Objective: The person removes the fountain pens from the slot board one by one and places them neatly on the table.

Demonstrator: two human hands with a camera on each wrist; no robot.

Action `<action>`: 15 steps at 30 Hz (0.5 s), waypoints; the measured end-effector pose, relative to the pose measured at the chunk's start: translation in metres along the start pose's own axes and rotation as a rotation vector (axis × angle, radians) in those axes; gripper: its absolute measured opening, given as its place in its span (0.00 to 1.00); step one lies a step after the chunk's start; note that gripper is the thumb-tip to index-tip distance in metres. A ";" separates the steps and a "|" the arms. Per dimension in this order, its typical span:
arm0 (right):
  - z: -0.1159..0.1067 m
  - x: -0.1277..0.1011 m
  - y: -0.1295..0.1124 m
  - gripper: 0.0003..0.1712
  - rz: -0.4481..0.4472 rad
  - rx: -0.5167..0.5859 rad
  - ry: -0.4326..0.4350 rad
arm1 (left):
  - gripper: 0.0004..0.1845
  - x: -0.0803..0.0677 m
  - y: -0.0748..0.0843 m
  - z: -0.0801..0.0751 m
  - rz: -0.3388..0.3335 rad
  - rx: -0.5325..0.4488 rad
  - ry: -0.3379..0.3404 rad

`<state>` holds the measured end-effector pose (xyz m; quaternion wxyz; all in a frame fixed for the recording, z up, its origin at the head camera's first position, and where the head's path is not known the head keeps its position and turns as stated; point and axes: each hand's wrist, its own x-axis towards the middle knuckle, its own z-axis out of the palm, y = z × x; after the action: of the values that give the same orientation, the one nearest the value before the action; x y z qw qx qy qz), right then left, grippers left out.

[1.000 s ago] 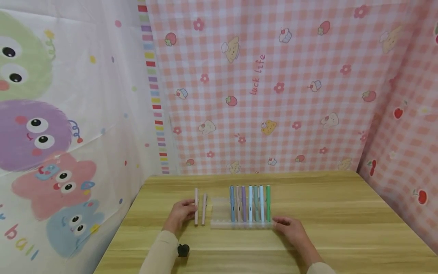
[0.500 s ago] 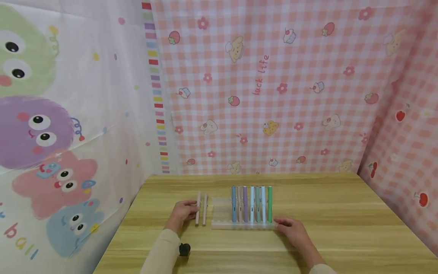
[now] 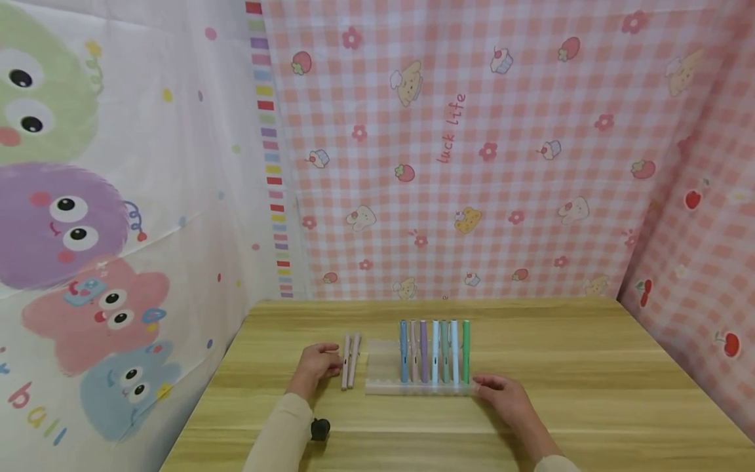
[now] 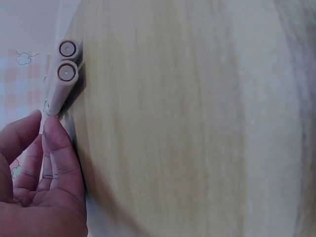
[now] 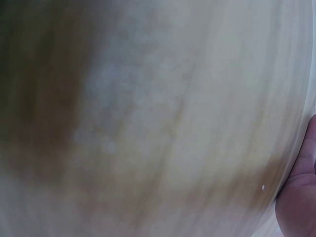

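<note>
1. Since a second ago, the two pink pens [image 3: 349, 361] have slid right, now just beside the clear rack [image 3: 382, 380].
2. Risk, I'd guess: round pens could roll off under a nudge.
3. Left hand [image 3: 315, 368] lies loose, fingertips [image 4: 53, 129] touching the pens. Right hand [image 3: 501, 395] rests relaxed at the rack's corner.

Head view looks down from above; wrist views hug the shared table [image 3: 590, 367].

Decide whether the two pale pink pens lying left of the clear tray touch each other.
Touching: the left wrist view shows the two pale pink pens pressed side by side, with no gap at their round ends.
</note>
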<state>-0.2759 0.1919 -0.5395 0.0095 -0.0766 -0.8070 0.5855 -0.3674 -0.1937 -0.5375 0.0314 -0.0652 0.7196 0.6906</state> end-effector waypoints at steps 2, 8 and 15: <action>0.000 0.000 0.000 0.14 0.002 -0.010 -0.002 | 0.21 0.002 -0.001 -0.001 0.002 -0.003 -0.004; 0.000 0.000 -0.001 0.14 0.014 -0.012 -0.005 | 0.22 0.001 0.000 -0.001 0.009 -0.013 -0.006; 0.000 -0.003 -0.001 0.13 0.002 0.019 -0.005 | 0.24 -0.010 0.014 0.001 -0.030 0.007 0.021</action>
<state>-0.2735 0.1909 -0.5382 0.0075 -0.0758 -0.8014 0.5933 -0.3596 -0.1913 -0.5228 0.0344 -0.0830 0.7213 0.6868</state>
